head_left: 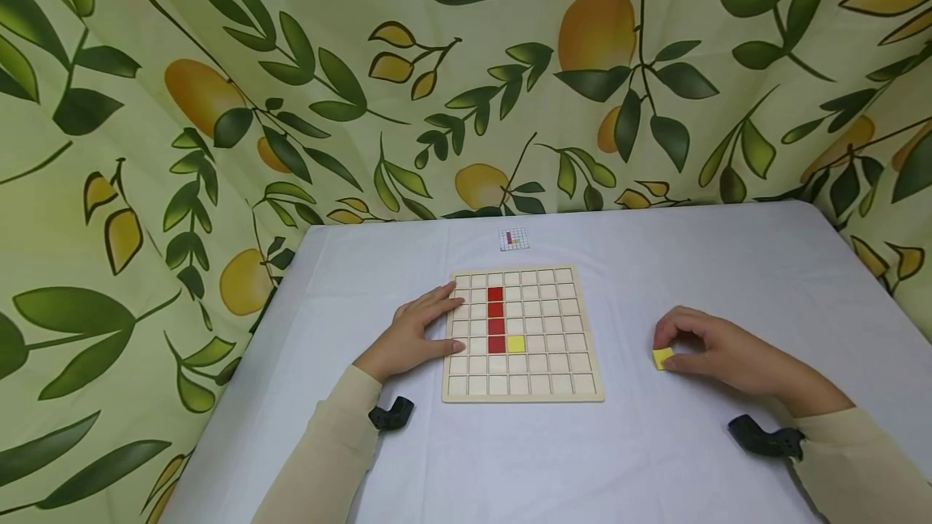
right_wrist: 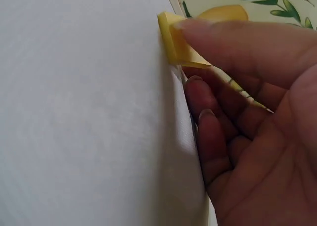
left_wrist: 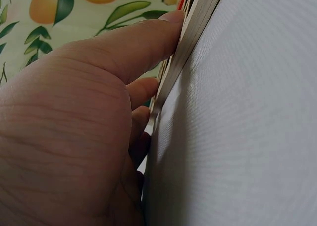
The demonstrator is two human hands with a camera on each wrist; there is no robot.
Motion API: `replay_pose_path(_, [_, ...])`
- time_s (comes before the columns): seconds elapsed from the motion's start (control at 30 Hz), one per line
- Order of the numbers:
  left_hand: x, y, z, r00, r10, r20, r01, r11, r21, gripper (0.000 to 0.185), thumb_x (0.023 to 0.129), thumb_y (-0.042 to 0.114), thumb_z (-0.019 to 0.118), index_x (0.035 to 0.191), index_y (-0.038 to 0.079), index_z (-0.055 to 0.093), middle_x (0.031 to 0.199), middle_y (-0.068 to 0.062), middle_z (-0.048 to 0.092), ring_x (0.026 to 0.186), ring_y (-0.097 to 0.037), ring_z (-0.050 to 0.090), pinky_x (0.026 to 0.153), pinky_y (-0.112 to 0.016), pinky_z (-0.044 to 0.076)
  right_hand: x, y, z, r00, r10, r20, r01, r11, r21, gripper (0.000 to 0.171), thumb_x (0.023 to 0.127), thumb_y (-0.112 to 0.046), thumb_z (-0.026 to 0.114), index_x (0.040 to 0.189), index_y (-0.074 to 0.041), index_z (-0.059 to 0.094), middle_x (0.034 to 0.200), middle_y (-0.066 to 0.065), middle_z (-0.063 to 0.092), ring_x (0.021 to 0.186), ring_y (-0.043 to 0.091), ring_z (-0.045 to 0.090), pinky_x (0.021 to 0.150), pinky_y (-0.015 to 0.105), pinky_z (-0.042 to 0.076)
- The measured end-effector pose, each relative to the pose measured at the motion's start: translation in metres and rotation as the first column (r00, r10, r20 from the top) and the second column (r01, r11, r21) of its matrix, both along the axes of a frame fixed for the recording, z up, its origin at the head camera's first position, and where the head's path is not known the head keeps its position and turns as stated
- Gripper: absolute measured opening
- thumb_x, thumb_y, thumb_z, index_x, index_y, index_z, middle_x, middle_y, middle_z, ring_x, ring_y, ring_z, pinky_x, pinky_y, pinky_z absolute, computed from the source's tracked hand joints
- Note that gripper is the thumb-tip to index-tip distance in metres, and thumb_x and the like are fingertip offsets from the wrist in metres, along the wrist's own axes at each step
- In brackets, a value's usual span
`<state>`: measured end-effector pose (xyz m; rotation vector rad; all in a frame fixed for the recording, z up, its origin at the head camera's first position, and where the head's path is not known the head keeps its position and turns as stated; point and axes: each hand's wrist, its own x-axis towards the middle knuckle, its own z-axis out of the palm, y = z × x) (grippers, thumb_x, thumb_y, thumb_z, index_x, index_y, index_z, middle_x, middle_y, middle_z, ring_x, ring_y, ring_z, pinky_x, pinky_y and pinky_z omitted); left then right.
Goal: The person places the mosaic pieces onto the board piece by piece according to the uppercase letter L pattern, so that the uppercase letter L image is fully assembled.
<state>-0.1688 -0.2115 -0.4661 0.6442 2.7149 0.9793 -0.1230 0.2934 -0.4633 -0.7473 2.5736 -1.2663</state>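
Observation:
A wooden grid board [head_left: 597, 393] lies flat on the white-covered table. A column of red square tiles [head_left: 496, 319] fills part of its third column, with one yellow tile [head_left: 516, 344] beside the lowest red one. My left hand [head_left: 415, 332] rests on the board's left edge, fingers spread. In the left wrist view, the thumb [left_wrist: 143, 45] touches the board's side [left_wrist: 190, 42]. Off to the right of the board, my right hand [head_left: 728, 350] pinches a yellow square tile [head_left: 663, 357] between thumb and fingers; the right wrist view shows this tile [right_wrist: 181, 42] tilted at the cloth.
A small printed pattern card [head_left: 514, 239] with a red column and yellow mark lies behind the board. White cloth [head_left: 539, 459] covers the table. A curtain [head_left: 466, 79] with fruit and leaves hangs behind. Black wrist devices [head_left: 764, 437] sit at both sleeves.

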Motion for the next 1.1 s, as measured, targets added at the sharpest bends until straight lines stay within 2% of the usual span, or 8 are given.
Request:
replay_pose_path(0.1, [0.000, 0.000, 0.000, 1.000, 0.002, 0.001, -0.002, 1.000, 0.000, 0.080, 0.093, 0.049, 0.086, 0.163, 0.023, 0.055, 0.177, 0.011, 0.025, 0.163, -0.016, 0.018, 0.126, -0.057, 0.011, 0.000, -0.002, 0.001, 0.999, -0.026, 0.031, 0.027, 0.999, -0.026, 0.020, 0.095, -0.002, 0.084, 0.105, -0.015, 0.072, 0.105, -0.002, 0.068, 0.093, 0.014, 0.061, 0.079, 0.022, 0.050])
replay_pose_path(0.2, [0.000, 0.000, 0.000, 1.000, 0.003, 0.002, -0.003, 1.000, -0.002, 0.081, 0.093, 0.049, 0.086, 0.163, 0.023, 0.055, 0.177, 0.012, 0.025, 0.163, -0.016, 0.018, 0.126, -0.058, 0.011, 0.001, -0.005, 0.003, 0.996, -0.068, 0.056, 0.070, 0.997, -0.024, 0.017, 0.096, -0.004, 0.083, 0.104, -0.014, 0.073, 0.101, -0.002, 0.068, 0.089, 0.015, 0.060, 0.075, 0.025, 0.051])
replay_pose_path(0.4, [0.000, 0.001, 0.000, 1.000, 0.008, 0.003, -0.008, 1.000, -0.004, 0.082, 0.093, 0.050, 0.086, 0.163, 0.023, 0.055, 0.177, 0.012, 0.025, 0.163, -0.016, 0.018, 0.126, -0.056, 0.011, 0.003, -0.012, 0.004, 0.995, -0.095, 0.006, 0.095, 0.993, -0.064, 0.017, 0.096, -0.002, 0.083, 0.103, -0.015, 0.074, 0.097, -0.002, 0.068, 0.085, 0.016, 0.059, 0.072, 0.026, 0.051])
replay_pose_path(0.63, [0.000, 0.000, -0.002, 1.000, 0.010, 0.000, -0.010, 1.000, -0.006, 0.082, 0.092, 0.050, 0.086, 0.163, 0.023, 0.055, 0.177, 0.011, 0.025, 0.163, -0.016, 0.018, 0.126, -0.058, 0.011, 0.005, -0.032, 0.005, 0.994, -0.101, 0.038, 0.106, 0.983, -0.148, 0.014, 0.098, -0.002, 0.080, 0.105, -0.012, 0.074, 0.098, 0.002, 0.069, 0.085, 0.019, 0.061, 0.071, 0.026, 0.052])
replay_pose_path(1.1, [-0.001, 0.000, -0.004, 1.000, 0.015, -0.002, -0.015, 1.000, -0.013, 0.081, 0.093, 0.051, 0.085, 0.163, 0.023, 0.055, 0.177, 0.012, 0.024, 0.164, -0.016, 0.017, 0.126, -0.060, 0.009, 0.004, -0.070, 0.003, 0.992, -0.072, 0.100, 0.092, 0.975, -0.204, 0.011, 0.100, -0.007, 0.080, 0.108, -0.012, 0.075, 0.097, 0.004, 0.068, 0.087, 0.022, 0.063, 0.075, 0.027, 0.054])
